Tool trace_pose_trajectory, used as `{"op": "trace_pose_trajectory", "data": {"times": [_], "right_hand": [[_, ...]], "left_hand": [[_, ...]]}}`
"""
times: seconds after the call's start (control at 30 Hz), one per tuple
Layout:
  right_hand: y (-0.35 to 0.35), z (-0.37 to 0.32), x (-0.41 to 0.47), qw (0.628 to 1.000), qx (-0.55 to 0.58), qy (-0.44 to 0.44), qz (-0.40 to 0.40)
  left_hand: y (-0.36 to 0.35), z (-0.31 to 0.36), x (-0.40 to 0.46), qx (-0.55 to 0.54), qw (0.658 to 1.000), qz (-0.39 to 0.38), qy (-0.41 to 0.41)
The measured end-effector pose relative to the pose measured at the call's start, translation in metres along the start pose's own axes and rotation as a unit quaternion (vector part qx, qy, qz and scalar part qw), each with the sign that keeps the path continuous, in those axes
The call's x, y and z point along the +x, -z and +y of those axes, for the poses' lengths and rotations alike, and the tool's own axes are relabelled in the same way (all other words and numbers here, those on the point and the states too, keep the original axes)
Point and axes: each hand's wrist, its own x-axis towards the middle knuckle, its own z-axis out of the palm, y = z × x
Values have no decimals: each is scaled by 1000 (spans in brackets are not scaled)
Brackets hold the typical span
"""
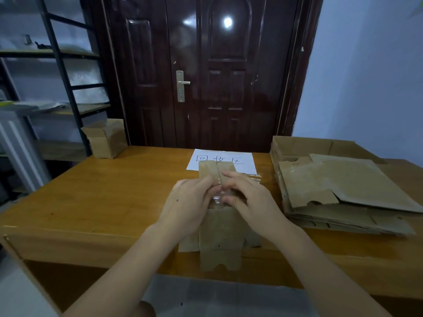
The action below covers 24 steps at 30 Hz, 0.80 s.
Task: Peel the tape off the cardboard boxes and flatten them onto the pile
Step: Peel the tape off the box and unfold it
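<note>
A small brown cardboard box [219, 234] lies opened out on the wooden table [103, 197] in front of me, its flaps spread toward and away from me. My left hand [190, 202] and my right hand [249, 197] meet over its middle. Their fingertips pinch a crumpled strip of clear tape [217, 197] that runs along the box's centre seam. A pile of flattened cardboard [343, 193] lies on the table to the right. One more small box [106, 139] stands upright with open flaps at the far left corner.
A white sheet with handwritten characters [223, 160] lies on the table just beyond the box. A dark wooden door [206, 76] stands behind the table, a metal shelf rack [57, 88] to the left. The table's near edge runs under my forearms.
</note>
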Motion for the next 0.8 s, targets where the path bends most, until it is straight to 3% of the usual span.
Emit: {"op": "trace_pose_trajectory", "data": {"times": [0.2, 0.37, 0.53, 0.8], "right_hand": [[-5, -1, 0, 998, 5, -29, 50], [0, -1, -2, 996, 79, -20, -25], [-2, 7, -2, 999, 44, 22, -2], [-3, 0, -9, 998, 67, 0, -18]], "left_hand": [[5, 4, -2, -49, 998, -37, 8], [8, 6, -7, -37, 998, -42, 14], [5, 3, -12, -41, 998, -52, 2], [5, -3, -23, -61, 998, 23, -25]]}}
